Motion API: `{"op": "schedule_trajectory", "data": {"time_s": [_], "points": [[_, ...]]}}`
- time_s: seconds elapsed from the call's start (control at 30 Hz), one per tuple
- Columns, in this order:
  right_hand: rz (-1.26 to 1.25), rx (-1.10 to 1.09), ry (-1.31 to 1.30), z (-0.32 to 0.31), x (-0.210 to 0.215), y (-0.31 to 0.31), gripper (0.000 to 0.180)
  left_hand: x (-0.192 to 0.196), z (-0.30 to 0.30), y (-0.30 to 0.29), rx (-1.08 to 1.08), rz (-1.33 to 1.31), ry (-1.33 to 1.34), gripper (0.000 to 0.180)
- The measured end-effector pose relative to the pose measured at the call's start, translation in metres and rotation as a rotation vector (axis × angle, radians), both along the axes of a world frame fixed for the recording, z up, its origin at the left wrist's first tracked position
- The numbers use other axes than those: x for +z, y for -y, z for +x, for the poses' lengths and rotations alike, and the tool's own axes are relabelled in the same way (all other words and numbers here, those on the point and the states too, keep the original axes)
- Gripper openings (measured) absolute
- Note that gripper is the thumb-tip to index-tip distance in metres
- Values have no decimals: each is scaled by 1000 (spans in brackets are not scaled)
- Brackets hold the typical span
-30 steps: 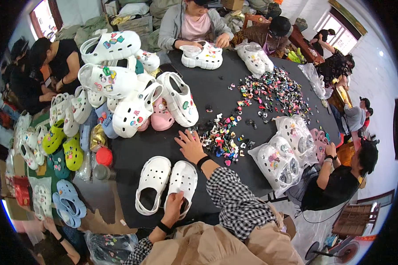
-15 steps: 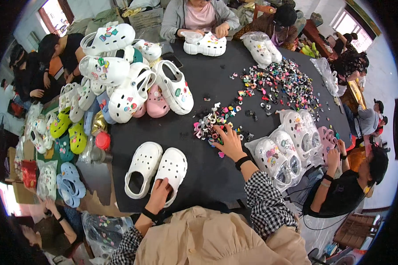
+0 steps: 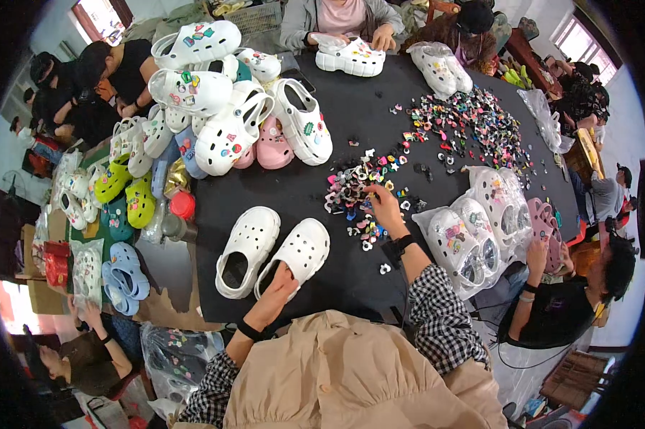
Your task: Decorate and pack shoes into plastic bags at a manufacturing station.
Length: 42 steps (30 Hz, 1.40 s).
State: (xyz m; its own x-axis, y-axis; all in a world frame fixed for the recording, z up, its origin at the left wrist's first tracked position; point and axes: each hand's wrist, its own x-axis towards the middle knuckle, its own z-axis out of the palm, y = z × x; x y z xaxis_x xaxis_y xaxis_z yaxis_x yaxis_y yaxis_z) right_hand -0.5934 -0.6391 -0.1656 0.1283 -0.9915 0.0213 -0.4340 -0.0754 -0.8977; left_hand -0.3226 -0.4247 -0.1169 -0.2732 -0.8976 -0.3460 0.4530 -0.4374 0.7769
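Observation:
Two plain white clogs lie side by side in front of me, the left clog and the right clog. My left hand grips the right clog, its fingers reaching into the foot opening and partly hidden there. Over a small heap of colourful shoe charms, my right hand is closed, thumb and fingers drawn together at the heap's near right side. Whatever lies between those fingertips is too small to make out.
Decorated clogs are piled at the back left. A larger charm heap spreads at the back right, and bagged white clogs lie right of my arm. Co-workers sit around the black table; one across handles a white clog.
My left hand has slid from the right clog's heel into its opening, and that clog has turned with its toe rightward. My right hand's spread fingers have drawn together over the charms.

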Motion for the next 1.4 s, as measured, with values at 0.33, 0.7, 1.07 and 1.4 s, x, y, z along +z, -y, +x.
{"op": "schedule_trajectory", "data": {"time_s": [0.33, 0.7, 1.07, 1.4], "points": [[-333, 214, -450, 3, 15, -58, 14, 15, 23, -2, 230, 201, -82, 50], [-288, 301, -609, 28, -10, -63, 20, -34, 24, 22, 139, 323, -742, 35], [188, 112, 14, 44, -14, -69, 12, -27, -7, 34, 508, 486, -327, 33], [350, 213, 197, 117, 43, -103, 12, -6, -16, 33, 554, 472, -208, 17]]}}
